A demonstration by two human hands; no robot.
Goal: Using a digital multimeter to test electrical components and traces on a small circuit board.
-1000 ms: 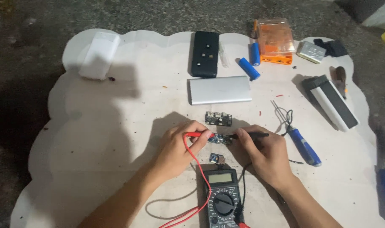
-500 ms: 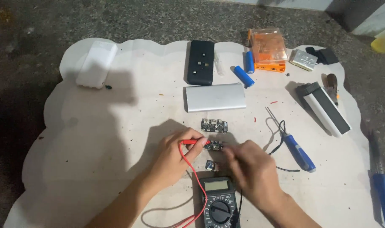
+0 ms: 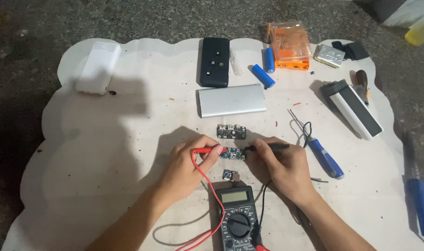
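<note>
My left hand (image 3: 189, 165) pinches a red test probe (image 3: 206, 150), its tip on the left end of a small blue circuit board (image 3: 233, 154). My right hand (image 3: 280, 167) holds a black test probe (image 3: 267, 147) against the board's right end. Red and black leads run down to a black multimeter (image 3: 237, 217) lying between my forearms near the front edge. A second small board (image 3: 231, 131) lies just beyond the probed one, and a third tiny board (image 3: 230, 175) sits just above the meter.
All lies on a white scalloped sheet (image 3: 105, 153) on dark ground. Farther back are a silver power bank (image 3: 231, 100), a black one (image 3: 214, 62), a white one (image 3: 98, 67), blue cells (image 3: 263, 75), an orange box (image 3: 290, 45), a blue-handled screwdriver (image 3: 325, 156).
The camera view has shifted slightly. Both hands stay on the small blue board with the probes, with only small adjustments of the tips.
</note>
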